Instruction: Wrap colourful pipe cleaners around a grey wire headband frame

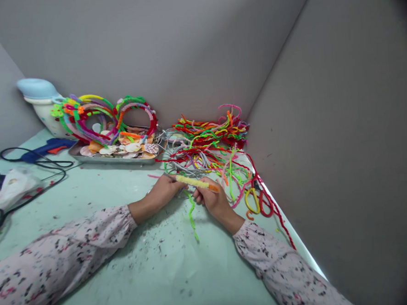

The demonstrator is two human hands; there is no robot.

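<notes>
My left hand (164, 195) and right hand (211, 200) are both closed and nearly meet at centre, gripping a yellow pipe-cleaner bundle (194, 182) held roughly level between them. An orange tip (213, 187) on the bundle projects beyond the fingers of my right hand. A green pipe cleaner (192, 213) hangs from between the hands toward the table below. A floral-print left sleeve (58, 255) and right sleeve (282, 267) cover both forearms, which rest on or just above a pale green tabletop (155, 270) flecked with dark debris.

Directly ahead of the hands and extending to the right lies a tangled pile of multicoloured pipe cleaners (210, 150). Grey cords (177, 149) run through its left side. To the right of my right hand, a yellow pipe-cleaner loop (251, 201) and a red pipe-cleaner strand (276, 214) lie along the table edge.

Ahead and left of the hands sits a stainless-steel tray (110, 159) holding scallop shells (130, 147). Colourful pipe-cleaner rings (101, 115) stand behind the shells. Farther left are a blue hot-glue gun (46, 148) with a black cord (35, 162) and a plastic bag (9, 189). A white pot with a pale blue lid (37, 91) stands in the far corner, against grey walls (148, 45).
</notes>
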